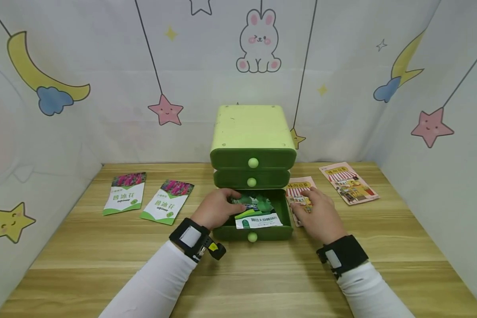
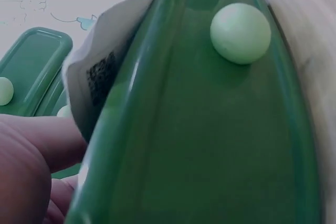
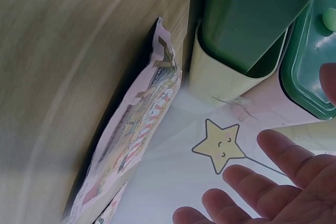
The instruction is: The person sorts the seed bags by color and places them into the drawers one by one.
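A small cabinet (image 1: 252, 128) with a pale yellow body and green drawers stands mid-table. Its bottom drawer (image 1: 288, 216) is pulled out, and a green-and-white packet (image 1: 258, 221) lies inside, partly covered by my left hand (image 1: 216, 207). The left thumb and fingers pinch the packet's left side. In the left wrist view, the packet (image 2: 79, 77) rises above the drawer front (image 2: 210, 129). To the drawer's right, my right hand (image 1: 322, 216) hovers over a pink packet (image 1: 298, 190). Its fingers (image 3: 252, 187) are spread and hold nothing in the right wrist view.
Two white-and-green packets with pink flowers, one outer (image 1: 124, 193) and one inner (image 1: 168, 202), lie left of the cabinet. Another pink packet (image 1: 349, 183) lies at the far right. A patterned curtain (image 1: 115, 88) stands behind the wooden table (image 1: 262, 282).
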A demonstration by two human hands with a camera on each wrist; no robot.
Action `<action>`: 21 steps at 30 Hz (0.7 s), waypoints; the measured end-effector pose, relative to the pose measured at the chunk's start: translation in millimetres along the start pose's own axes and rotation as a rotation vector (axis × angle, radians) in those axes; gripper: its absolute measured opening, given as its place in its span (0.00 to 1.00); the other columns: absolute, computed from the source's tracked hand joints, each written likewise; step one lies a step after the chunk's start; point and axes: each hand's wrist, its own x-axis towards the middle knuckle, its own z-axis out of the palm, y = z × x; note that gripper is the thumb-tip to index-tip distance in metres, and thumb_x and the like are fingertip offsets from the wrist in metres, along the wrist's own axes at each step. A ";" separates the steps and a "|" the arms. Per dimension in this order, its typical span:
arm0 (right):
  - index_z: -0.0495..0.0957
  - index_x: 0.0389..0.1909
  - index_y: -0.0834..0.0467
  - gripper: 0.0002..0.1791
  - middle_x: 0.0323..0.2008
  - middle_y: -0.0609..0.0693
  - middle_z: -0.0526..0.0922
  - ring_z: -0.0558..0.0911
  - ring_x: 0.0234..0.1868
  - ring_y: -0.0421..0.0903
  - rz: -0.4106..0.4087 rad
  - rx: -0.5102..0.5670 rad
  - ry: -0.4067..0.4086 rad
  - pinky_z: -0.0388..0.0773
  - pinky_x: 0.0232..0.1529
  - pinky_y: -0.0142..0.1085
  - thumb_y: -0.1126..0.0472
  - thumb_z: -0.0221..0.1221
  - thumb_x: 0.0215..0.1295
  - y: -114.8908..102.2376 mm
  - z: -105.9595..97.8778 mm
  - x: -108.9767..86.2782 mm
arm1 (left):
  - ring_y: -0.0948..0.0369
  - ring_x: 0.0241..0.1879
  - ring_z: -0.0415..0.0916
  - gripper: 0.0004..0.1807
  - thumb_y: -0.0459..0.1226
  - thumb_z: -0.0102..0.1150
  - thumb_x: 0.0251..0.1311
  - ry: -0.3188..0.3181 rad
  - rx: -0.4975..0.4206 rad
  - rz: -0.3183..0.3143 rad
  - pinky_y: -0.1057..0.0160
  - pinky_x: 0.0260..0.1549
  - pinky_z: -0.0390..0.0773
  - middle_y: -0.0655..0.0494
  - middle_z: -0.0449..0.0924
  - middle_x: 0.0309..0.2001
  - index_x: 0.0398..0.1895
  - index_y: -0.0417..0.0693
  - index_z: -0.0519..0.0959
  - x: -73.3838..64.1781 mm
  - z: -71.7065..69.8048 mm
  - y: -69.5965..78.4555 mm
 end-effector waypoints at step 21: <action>0.70 0.58 0.63 0.32 0.64 0.67 0.61 0.55 0.64 0.63 0.002 0.013 -0.015 0.58 0.60 0.60 0.41 0.52 0.66 -2.5 -1.6 -1.3 | 0.58 0.37 0.72 0.28 0.39 0.63 0.51 -0.033 -0.009 0.062 0.58 0.34 0.75 0.50 0.76 0.52 0.58 0.41 0.74 2.1 0.8 -1.1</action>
